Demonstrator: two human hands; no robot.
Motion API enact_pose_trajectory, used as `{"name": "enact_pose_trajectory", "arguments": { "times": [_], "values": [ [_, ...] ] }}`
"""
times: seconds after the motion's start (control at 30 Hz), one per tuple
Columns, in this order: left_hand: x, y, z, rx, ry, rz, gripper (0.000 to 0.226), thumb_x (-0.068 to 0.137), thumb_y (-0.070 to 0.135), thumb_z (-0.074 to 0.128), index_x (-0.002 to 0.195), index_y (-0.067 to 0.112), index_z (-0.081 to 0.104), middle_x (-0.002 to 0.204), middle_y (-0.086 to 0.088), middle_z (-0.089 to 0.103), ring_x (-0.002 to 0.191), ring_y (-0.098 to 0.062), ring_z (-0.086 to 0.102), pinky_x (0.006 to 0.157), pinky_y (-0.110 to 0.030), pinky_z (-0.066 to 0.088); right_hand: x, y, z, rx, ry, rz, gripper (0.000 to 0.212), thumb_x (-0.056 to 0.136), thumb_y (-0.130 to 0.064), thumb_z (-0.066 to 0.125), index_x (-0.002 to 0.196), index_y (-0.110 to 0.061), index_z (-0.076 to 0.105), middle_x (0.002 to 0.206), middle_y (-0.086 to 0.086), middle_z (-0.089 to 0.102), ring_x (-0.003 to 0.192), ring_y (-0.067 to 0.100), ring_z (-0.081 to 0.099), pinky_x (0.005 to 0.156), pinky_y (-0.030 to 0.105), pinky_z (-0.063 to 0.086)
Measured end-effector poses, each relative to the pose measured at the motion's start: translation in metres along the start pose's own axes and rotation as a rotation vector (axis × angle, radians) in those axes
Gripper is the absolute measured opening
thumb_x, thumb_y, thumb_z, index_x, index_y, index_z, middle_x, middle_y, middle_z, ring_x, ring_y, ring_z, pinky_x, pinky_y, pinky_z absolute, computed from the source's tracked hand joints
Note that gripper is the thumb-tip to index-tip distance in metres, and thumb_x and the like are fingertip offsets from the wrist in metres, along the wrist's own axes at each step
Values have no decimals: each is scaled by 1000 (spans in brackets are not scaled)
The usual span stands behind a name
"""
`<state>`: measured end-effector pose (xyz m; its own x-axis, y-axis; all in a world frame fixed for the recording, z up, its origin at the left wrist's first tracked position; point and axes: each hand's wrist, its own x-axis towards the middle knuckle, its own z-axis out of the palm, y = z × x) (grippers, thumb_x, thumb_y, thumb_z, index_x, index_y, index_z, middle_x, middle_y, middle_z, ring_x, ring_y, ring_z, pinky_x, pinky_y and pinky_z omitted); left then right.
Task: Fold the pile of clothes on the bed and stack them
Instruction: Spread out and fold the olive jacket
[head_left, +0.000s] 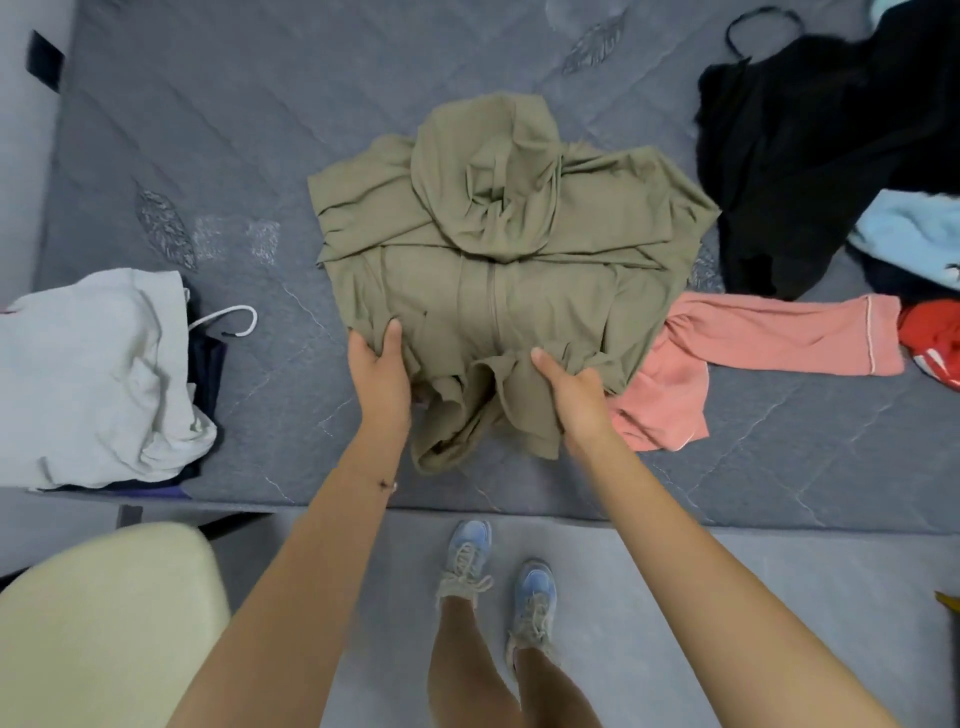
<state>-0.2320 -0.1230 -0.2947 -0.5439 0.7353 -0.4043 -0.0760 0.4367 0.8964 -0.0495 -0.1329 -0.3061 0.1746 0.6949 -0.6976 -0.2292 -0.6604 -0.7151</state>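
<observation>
An olive-green zip hoodie (545, 270) lies in the middle of the grey mattress (208, 130), its sleeves folded in and its hood lying on top. My left hand (379, 371) grips its lower left hem, thumb on top. My right hand (571, 387) grips the bunched lower right hem. To the left lies a stack with a white garment (93, 374) on top of a dark one. At the right sits the unfolded pile: a black garment (810, 156), a light blue piece (914, 234), a pink garment (769, 343) and a red one (935, 338).
The mattress front edge (519, 512) runs just in front of my feet in blue shoes (498, 582) on the grey floor. A cream cushioned seat (104, 623) stands at the lower left. A black hair band (758, 26) lies at the far right of the mattress.
</observation>
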Motion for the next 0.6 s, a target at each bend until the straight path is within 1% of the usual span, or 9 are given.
{"name": "enact_pose_trajectory", "arguments": {
  "times": [0.07,0.17,0.2,0.3,0.37,0.43,0.47,0.53,0.6],
  "values": [
    [19,17,12,-62,8,5,38,101,13,49,138,6,46,135,-5,55,121,-15,54,103,-27,46,15,-24,10,107,90,27,19,88,-15,70,105,-7,66,112,10,70,102,22,67,93,35,53],
    [54,37,35,-185,17,-47,24,101,11,48,124,7,52,115,2,62,98,-4,61,77,-15,53,45,-58,32,269,190,43,31,87,-14,70,115,-4,62,117,11,68,99,22,67,90,36,54],
    [67,42,43,-202,31,-71,26,101,11,48,126,2,52,116,-2,63,97,-6,62,78,-18,55,56,-68,41,294,229,32,33,86,-13,70,116,-3,61,117,11,67,94,18,66,86,31,54],
    [101,55,64,-159,70,-130,34,100,11,50,131,-3,50,130,-15,58,116,-26,58,102,-40,48,86,-91,60,384,348,64,45,85,-11,71,124,5,53,117,12,65,92,18,64,79,27,51],
    [124,59,75,-157,94,-143,34,100,10,50,131,-3,50,132,-16,57,120,-28,56,105,-42,45,104,-102,68,433,397,70,45,86,-9,70,125,7,52,120,15,64,97,21,64,81,27,52],
    [146,64,81,-151,108,-158,33,100,10,50,129,-4,51,130,-16,58,119,-28,56,104,-40,45,118,-117,70,440,427,46,42,87,-9,69,123,6,53,120,11,64,93,17,64,73,21,53],
    [158,67,84,-150,107,-177,33,100,11,49,130,-4,50,130,-16,57,119,-28,56,105,-39,45,127,-124,68,442,447,45,44,87,-11,70,124,5,52,121,10,63,94,17,64,74,21,54],
    [181,73,86,-159,118,-210,35,101,13,49,133,-2,48,132,-15,56,120,-28,56,105,-40,45,145,-138,63,463,497,65,52,86,-14,71,129,2,47,126,10,60,107,22,62,92,32,52],
    [205,77,88,-200,138,-238,36,101,14,50,133,-1,47,132,-15,56,117,-26,57,103,-40,47,164,-152,58,483,533,79,52,87,-15,70,130,-1,44,127,11,58,111,24,60,101,38,48]
  ]
}}
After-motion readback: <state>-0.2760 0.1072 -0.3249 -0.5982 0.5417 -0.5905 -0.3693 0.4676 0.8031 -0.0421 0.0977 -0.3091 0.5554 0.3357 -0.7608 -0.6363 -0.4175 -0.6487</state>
